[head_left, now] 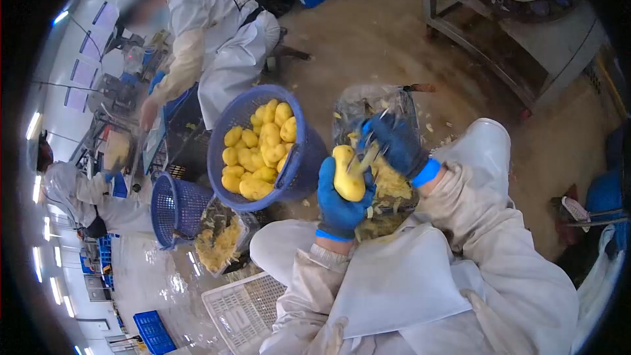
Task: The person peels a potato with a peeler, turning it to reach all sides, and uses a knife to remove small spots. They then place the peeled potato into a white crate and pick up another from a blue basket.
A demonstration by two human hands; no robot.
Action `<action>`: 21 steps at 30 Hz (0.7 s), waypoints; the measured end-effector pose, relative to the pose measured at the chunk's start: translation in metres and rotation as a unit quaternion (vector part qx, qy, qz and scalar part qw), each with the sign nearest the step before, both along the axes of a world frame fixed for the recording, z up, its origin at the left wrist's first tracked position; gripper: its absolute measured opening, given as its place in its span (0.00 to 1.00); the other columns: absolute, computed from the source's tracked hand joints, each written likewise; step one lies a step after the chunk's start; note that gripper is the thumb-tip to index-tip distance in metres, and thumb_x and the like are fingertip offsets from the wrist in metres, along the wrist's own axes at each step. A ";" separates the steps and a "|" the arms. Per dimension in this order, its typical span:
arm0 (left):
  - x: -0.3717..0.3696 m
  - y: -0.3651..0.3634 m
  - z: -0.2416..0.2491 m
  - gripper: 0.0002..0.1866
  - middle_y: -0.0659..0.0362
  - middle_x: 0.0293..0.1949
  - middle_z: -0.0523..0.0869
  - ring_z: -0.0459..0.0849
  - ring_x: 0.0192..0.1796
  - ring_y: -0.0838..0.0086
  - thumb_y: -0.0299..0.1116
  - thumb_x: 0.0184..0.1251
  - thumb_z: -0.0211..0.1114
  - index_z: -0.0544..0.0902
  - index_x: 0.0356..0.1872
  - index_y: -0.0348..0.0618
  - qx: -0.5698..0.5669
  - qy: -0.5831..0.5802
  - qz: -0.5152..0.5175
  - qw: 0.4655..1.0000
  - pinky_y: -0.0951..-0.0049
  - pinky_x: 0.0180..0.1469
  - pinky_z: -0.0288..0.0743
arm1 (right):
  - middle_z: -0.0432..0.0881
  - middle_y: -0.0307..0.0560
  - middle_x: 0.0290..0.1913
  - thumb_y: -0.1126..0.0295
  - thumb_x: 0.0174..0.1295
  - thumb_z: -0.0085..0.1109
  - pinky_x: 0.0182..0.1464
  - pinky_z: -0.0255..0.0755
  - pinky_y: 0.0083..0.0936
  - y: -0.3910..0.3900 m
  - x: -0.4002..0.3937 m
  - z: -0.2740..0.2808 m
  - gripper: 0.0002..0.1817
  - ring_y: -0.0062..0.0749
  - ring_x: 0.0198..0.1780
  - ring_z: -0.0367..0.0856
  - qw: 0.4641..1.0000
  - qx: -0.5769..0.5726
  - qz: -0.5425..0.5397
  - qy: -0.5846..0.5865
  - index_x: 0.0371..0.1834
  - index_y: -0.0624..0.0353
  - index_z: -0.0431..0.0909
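Note:
My left hand (340, 205), in a blue glove, is wrapped round a peeled yellow potato (348, 176) from below. My right hand (399, 146), gloved in blue too, grips a peeler (365, 158) whose head is against the potato's right side; motion smears it. Beneath both hands lies a dark, plastic-lined container (378, 100) with yellow peelings (390, 185) in it. Just left of my hands stands a round blue basket (310, 158) holding many peeled potatoes (263, 148).
Another blue basket (172, 207) stands farther left, beside a tray of peelings (220, 244). A white crate (244, 309) lies by my leg. A person (227, 39) in white works at a table at upper left. A metal machine frame (483, 59) stands upper right on the wet floor.

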State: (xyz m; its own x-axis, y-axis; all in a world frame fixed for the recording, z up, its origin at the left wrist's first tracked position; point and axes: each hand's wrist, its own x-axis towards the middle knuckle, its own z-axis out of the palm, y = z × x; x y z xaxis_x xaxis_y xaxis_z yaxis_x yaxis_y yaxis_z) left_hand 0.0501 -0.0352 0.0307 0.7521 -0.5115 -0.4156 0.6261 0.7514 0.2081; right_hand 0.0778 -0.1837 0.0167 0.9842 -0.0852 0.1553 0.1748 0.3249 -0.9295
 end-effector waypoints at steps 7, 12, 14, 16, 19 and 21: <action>0.001 0.008 -0.002 0.23 0.58 0.38 0.82 0.83 0.35 0.69 0.55 0.63 0.54 0.76 0.47 0.48 0.043 -0.052 -0.063 0.996 0.69 0.31 0.79 | 0.79 0.44 0.33 0.60 0.67 0.48 0.38 0.71 0.21 -0.014 0.014 -0.027 0.15 0.23 0.36 0.78 0.919 0.360 0.079 0.138 0.35 0.61 0.76; 0.004 0.007 -0.008 0.23 0.52 0.38 0.81 0.80 0.34 0.62 0.53 0.65 0.52 0.76 0.46 0.43 0.027 -0.029 -0.060 0.997 0.65 0.35 0.79 | 0.78 0.41 0.31 0.63 0.67 0.47 0.40 0.70 0.23 -0.022 0.024 -0.019 0.12 0.22 0.34 0.76 0.996 -0.075 -0.028 -0.035 0.31 0.59 0.75; 0.006 0.015 -0.014 0.24 0.50 0.36 0.81 0.80 0.33 0.61 0.54 0.65 0.52 0.76 0.47 0.43 -0.032 -0.029 -0.103 0.994 0.65 0.35 0.79 | 0.79 0.39 0.29 0.66 0.67 0.47 0.42 0.70 0.24 -0.026 0.027 -0.025 0.12 0.21 0.35 0.76 0.998 0.039 -0.034 -0.026 0.30 0.59 0.77; 0.004 0.003 -0.009 0.24 0.50 0.36 0.80 0.80 0.33 0.61 0.54 0.65 0.52 0.75 0.47 0.42 0.015 -0.016 -0.066 0.998 0.65 0.35 0.79 | 0.79 0.40 0.32 0.66 0.67 0.48 0.41 0.71 0.23 -0.005 0.015 -0.026 0.10 0.22 0.36 0.76 0.999 0.041 0.016 -0.014 0.34 0.58 0.76; 0.001 -0.001 -0.006 0.24 0.51 0.38 0.81 0.80 0.35 0.62 0.53 0.66 0.51 0.74 0.49 0.42 0.033 -0.021 -0.065 0.997 0.62 0.37 0.79 | 0.79 0.40 0.34 0.65 0.68 0.48 0.41 0.72 0.21 -0.026 0.036 -0.038 0.09 0.22 0.36 0.76 0.921 -0.305 -0.123 -0.209 0.38 0.58 0.75; -0.005 0.002 0.003 0.25 0.51 0.39 0.81 0.82 0.36 0.60 0.53 0.67 0.50 0.73 0.51 0.42 0.073 -0.029 -0.029 0.996 0.62 0.37 0.79 | 0.80 0.41 0.34 0.66 0.68 0.48 0.43 0.73 0.22 -0.048 0.056 -0.051 0.10 0.23 0.37 0.78 0.982 0.190 -0.004 0.006 0.40 0.60 0.75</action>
